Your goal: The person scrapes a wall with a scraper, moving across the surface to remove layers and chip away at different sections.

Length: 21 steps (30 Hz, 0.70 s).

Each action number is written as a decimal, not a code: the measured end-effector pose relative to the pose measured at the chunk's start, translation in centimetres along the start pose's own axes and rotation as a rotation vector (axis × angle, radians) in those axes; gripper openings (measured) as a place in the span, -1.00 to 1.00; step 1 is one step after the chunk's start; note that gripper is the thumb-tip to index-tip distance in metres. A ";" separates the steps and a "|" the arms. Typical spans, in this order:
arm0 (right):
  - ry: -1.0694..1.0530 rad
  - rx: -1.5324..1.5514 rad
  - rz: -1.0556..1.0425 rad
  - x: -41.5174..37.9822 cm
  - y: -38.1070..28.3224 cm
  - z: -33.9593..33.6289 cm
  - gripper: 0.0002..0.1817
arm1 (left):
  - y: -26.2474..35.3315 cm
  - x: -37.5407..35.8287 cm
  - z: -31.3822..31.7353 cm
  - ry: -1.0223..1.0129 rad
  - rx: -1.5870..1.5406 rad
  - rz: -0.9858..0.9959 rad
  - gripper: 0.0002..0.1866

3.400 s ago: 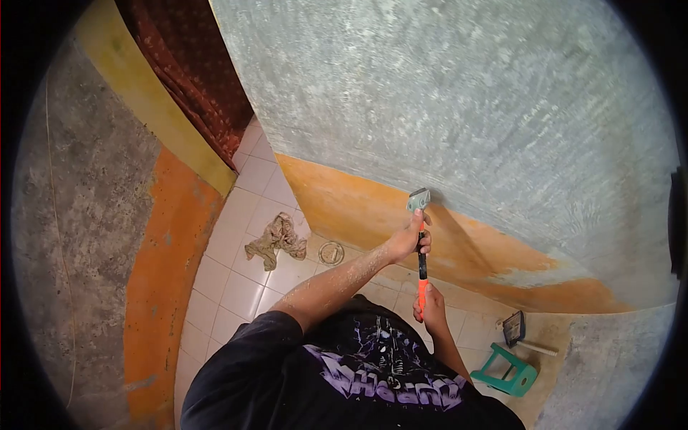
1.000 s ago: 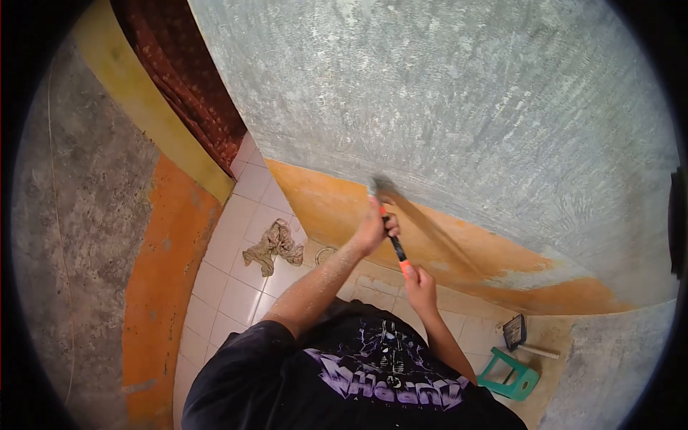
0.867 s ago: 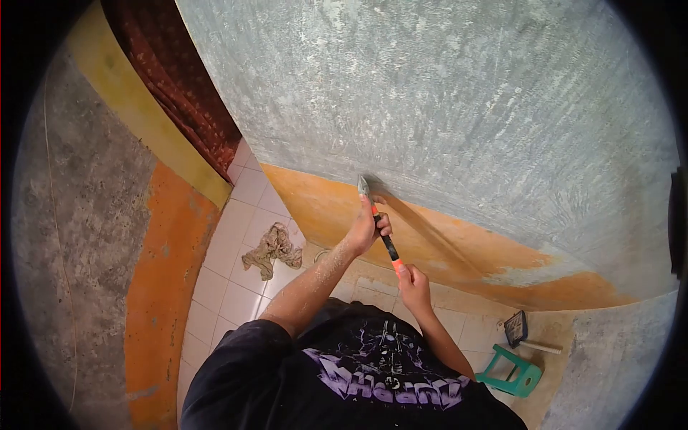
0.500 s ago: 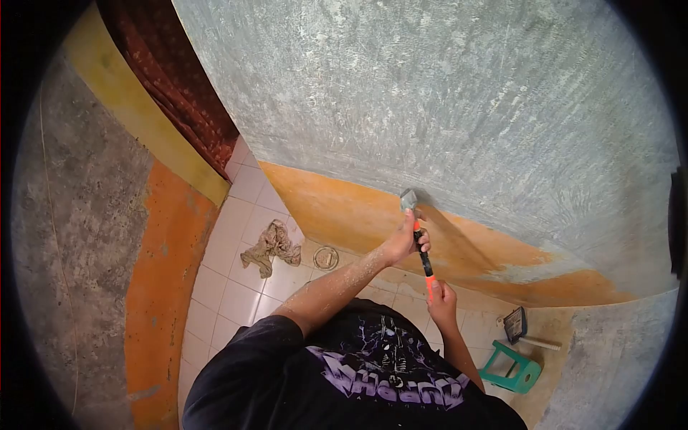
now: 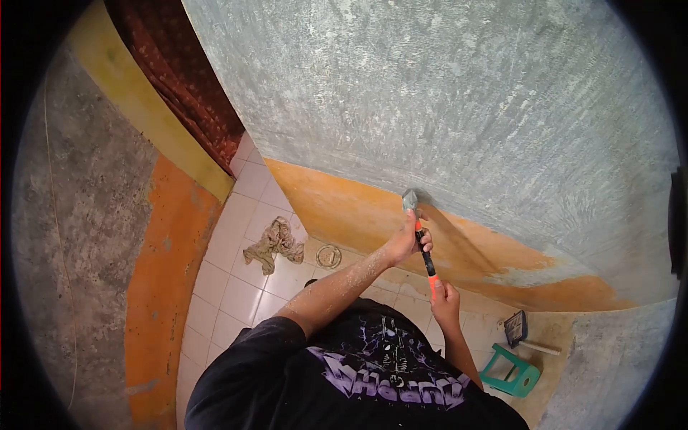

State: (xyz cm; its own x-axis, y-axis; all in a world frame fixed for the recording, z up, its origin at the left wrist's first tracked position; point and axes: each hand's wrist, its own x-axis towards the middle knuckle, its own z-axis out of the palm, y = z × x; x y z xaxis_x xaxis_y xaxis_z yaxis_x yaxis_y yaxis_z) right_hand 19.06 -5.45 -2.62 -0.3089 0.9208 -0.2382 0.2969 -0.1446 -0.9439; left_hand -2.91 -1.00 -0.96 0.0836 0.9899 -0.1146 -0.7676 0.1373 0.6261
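Observation:
Both my hands hold a long-handled scraper (image 5: 424,251) with an orange and black handle and a grey head. My left hand (image 5: 405,244) is closed on the upper handle, its thumb lying along the shaft just below the head. Lower down, my right hand (image 5: 446,304) grips the orange end of the handle. The scraper's head is at the wall (image 5: 401,107), near the line where the scraped grey surface meets the orange paint (image 5: 344,204). Whether the blade edge touches the wall is hard to see. Pale flecks cover my left forearm.
A crumpled cloth (image 5: 275,245) lies on the tiled floor (image 5: 222,287), with a round coil-like object (image 5: 329,256) near it. At the lower right are a green stool (image 5: 529,378) and a dark tray-like object (image 5: 514,328). A red curtain (image 5: 179,79) hangs at the upper left.
The view has shifted slightly, so the surroundings sit a little differently. My hands and the scraper hold almost the same place at the wall.

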 end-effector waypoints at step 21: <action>-0.031 -0.138 -0.040 2.2 -1.3 5.5 -0.61 | 4.0 -1.8 -3.6 0.209 0.026 0.127 -0.27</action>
State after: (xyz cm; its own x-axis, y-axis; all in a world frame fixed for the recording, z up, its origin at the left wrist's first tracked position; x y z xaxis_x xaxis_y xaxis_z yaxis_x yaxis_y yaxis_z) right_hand 13.04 -5.25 -3.13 -0.3503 0.9128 -0.2100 0.4046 -0.0547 -0.9128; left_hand -8.46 -2.32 -1.03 -0.1482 0.9707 -0.1891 -0.7466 0.0155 0.6650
